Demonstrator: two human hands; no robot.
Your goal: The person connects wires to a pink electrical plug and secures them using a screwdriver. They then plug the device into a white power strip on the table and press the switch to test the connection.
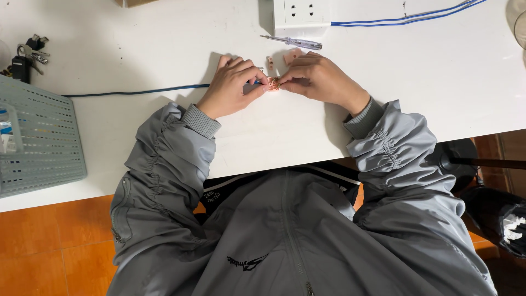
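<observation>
Head view: looks straight down on a white table (416, 82) and on the person's grey jacket (285, 235) below its near edge.
Small part: a small copper-coloured piece (274, 83) sits on the table between the two hands, pinched from both sides; too small to tell what it is.
Left hand (233, 85): fingers curled, thumb and fingertips closed on the left side of the copper-coloured piece, heel of the hand resting on the table.
Right hand (318, 79): fingers bent, tips closed on the right side of the same piece; the wrist lies on the table.
Blue cable (137, 92): runs along the table from the left edge to the left hand and passes under it; its end is hidden by the fingers.
Pale pieces (282, 57): two small pinkish plastic parts lie just beyond the fingertips, near the right hand.
Screwdriver (293, 41): a slim tool with a clear handle lies flat beyond the hands, just in front of the socket block.
Socket block (301, 13): white, at the far edge of the table, with blue and white wires (405, 19) leading off to the right.
Basket (41, 142): grey-green slotted plastic, at the left edge of the table, well apart from the hands.
Keys (27, 55): a bunch with a dark fob, beyond the basket.
Floor (49, 241): orange tiles show below the table.
</observation>
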